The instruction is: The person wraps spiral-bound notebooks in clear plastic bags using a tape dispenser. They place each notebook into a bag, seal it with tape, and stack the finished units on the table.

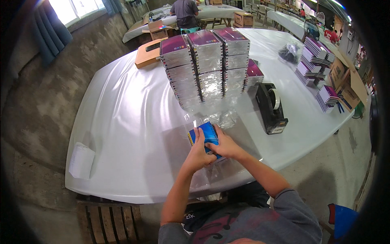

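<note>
A small blue spiral notebook (210, 129), or a short stack of them, lies near the table's front edge with yellow along its left side. My left hand (196, 153) grips it from the left and near side, fingers stretched over the cover. From the right, my right hand (226, 144) closes round the coil edge, its thumb meeting the left hand over the cover. How many notebooks are beneath is hidden. Clear plastic film (239, 129) spreads under and around them. Beyond stand tall stacks of plastic-wrapped spiral notebooks (211, 83) with purple covers.
A black tape dispenser (271, 110) stands right of my hands. Piled notebooks (313, 61) and an open carton (345, 83) occupy the right edge. A flat brown box (147, 55) lies behind left, a white folded paper (82, 160) at front left. A person (185, 14) sits at another table.
</note>
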Tool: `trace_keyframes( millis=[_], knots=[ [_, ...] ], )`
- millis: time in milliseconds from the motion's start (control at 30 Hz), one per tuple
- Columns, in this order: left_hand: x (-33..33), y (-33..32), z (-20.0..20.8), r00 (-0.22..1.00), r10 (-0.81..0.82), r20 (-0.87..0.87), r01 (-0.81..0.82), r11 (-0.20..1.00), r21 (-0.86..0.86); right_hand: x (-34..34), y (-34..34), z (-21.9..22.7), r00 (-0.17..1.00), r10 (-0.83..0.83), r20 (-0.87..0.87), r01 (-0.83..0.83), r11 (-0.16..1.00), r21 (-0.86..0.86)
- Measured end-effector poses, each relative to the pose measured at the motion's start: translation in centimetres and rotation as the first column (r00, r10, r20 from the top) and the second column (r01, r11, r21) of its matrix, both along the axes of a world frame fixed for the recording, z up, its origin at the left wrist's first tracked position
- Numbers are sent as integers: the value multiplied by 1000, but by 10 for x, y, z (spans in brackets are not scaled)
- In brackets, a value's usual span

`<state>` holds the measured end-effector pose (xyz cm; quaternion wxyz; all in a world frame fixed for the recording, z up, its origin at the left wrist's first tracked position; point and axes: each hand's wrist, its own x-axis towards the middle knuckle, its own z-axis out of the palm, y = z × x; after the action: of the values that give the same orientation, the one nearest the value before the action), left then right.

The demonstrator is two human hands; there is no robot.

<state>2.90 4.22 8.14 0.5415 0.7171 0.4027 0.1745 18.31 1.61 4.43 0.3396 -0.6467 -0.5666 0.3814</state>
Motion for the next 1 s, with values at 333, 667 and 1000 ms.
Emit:
trace_keyframes(
  millis=[333,667,1000],
  knots=[
    [-6,-8,-3,996,-44,84,44,999,3,-6,-4,-13,998,-60,-15,60,998,21],
    [1,-5,-1,997,-45,60,55,984,-169,-6,1,-28,994,-69,-83,72,997,33],
    [0,-5,-2,968,-123,218,119,992,30,-5,-3,9,990,50,134,-13,964,-264]
  ],
)
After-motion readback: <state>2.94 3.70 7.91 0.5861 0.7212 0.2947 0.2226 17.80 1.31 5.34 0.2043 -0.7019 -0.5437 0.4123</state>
